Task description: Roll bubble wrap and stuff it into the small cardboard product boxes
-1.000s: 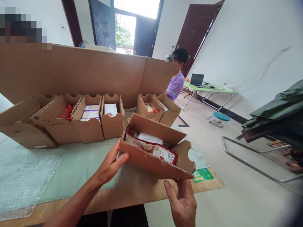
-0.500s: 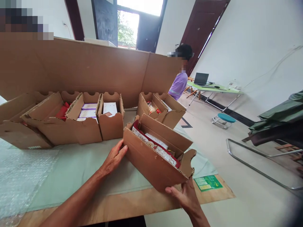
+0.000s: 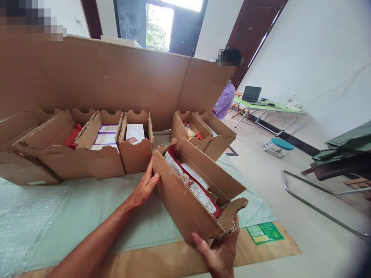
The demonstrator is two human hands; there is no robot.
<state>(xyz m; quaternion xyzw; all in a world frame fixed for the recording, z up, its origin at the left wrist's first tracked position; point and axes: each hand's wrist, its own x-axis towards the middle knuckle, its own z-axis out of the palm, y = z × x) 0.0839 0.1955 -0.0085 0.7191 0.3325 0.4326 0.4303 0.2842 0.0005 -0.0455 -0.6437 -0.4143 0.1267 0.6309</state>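
A long open-topped cardboard box (image 3: 182,197) is held between my two hands, slanting toward me. Inside it lie a dark red and white patterned item (image 3: 199,193) and something in clear wrap (image 3: 195,175). My left hand (image 3: 145,183) presses against the far left end, its fingers partly behind the cardboard. Around the near right corner my right hand (image 3: 217,251) is closed, thumb on the side wall and the other fingers mostly hidden behind the end. Behind stands a row of similar boxes, one with white cards (image 3: 135,132), one with purple-edged white packs (image 3: 107,137).
A tall cardboard panel (image 3: 116,77) rises behind the boxes. Bubble wrap (image 3: 31,220) covers the table's left, and a green card (image 3: 265,233) lies near its right edge. A person in a purple shirt (image 3: 226,100) is beyond the panel. Past them stands a laptop table (image 3: 278,105).
The near right end of the held box has swung toward me, with my right hand moving down and left. My left hand keeps its hold at the far end. The view has shifted slightly.
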